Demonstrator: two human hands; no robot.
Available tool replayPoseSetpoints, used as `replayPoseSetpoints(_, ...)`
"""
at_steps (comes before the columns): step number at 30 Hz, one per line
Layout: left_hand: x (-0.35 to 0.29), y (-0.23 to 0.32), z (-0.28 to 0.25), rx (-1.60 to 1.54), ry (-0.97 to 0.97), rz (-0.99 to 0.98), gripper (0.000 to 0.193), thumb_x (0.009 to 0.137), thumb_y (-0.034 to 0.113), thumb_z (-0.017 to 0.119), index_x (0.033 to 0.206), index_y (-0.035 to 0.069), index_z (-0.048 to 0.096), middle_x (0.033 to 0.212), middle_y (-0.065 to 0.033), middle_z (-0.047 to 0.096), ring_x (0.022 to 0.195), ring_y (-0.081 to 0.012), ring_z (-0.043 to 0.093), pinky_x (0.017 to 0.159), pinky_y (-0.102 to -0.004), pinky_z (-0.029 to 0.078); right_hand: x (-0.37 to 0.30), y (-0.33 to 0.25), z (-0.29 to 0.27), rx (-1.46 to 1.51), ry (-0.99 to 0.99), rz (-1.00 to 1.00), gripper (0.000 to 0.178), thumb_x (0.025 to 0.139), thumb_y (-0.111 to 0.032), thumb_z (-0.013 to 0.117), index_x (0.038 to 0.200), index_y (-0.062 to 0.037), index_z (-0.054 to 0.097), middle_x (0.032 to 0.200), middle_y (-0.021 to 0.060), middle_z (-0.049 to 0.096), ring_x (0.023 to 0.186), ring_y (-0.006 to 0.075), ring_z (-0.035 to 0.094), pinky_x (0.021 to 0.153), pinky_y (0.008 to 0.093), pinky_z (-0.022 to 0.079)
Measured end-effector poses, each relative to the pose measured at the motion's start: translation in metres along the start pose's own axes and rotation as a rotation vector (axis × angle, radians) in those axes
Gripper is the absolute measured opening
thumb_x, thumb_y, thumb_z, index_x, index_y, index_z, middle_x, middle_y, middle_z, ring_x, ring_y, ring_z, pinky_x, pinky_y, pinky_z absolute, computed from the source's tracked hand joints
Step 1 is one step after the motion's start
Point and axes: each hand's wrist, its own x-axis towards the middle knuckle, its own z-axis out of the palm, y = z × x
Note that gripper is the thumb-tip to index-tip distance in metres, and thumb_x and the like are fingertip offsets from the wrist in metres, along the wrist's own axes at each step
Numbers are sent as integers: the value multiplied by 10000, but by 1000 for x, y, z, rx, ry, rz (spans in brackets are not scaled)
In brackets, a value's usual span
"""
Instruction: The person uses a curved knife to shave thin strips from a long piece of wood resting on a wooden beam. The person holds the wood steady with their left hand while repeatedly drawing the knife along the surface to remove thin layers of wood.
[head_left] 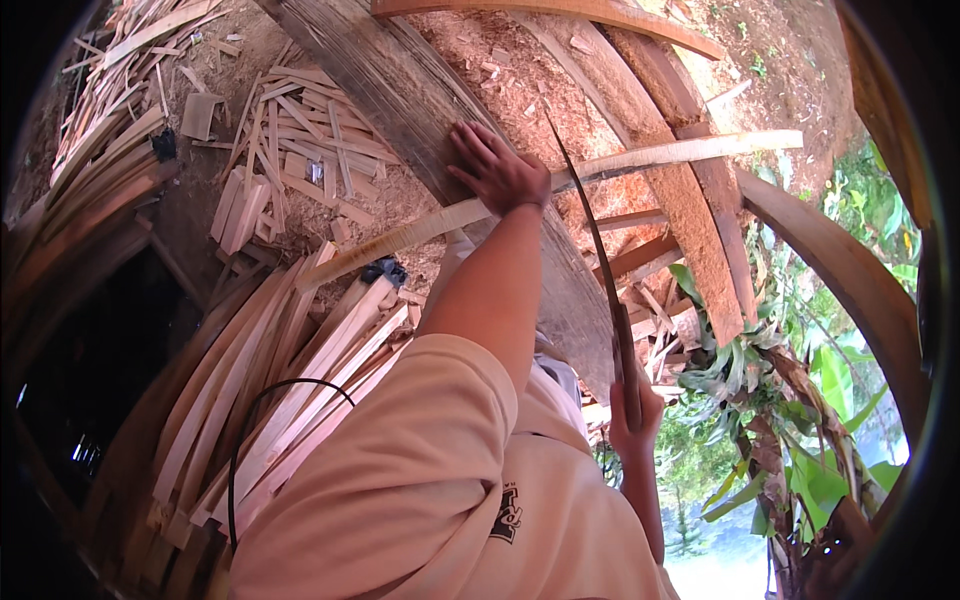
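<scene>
A long pale wooden strip (690, 150) lies crosswise over a thick weathered plank (400, 95). My left hand (500, 175) is spread over both, its fingers stretched out on the plank and its heel at the strip. To its right, a handsaw (598, 240) crosses the strip with its narrow blade pointing away from me. My right hand (637, 420) is closed around the saw's handle, close to my body. Whether the teeth have cut into the wood is too small to tell.
Wood offcuts (320, 130) are heaped left of the plank. Bundled long strips (270, 400) lie at the near left, by a thin black cable (240, 450). Sawdust-covered boards (690, 210) stretch across the right, with leafy plants (830, 380) beyond.
</scene>
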Motion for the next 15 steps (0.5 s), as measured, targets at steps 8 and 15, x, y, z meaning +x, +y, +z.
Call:
replayPoseSetpoints(8, -2, 4, -2, 20, -36, 2, 966, 882, 338, 531, 1684, -73, 181, 1792, -223, 113, 1677, -375, 87, 1291, -678, 180, -16, -105, -36, -87, 11, -16, 214, 953, -130, 734, 818, -21, 608, 611, 142, 552, 507, 307, 552, 528, 416, 416)
replayPoseSetpoints(15, -2, 0, 5, -2, 10, 0, 929, 889, 334, 522, 1669, -78, 228, 1785, -226, 140, 1675, -375, 100, 1286, -686, 184, 96, -59, 43, 127, 83, -232, 244, 1001, -84, 682, 785, -14, 595, 565, 87, 495, 483, 154, 499, 490, 371, 367)
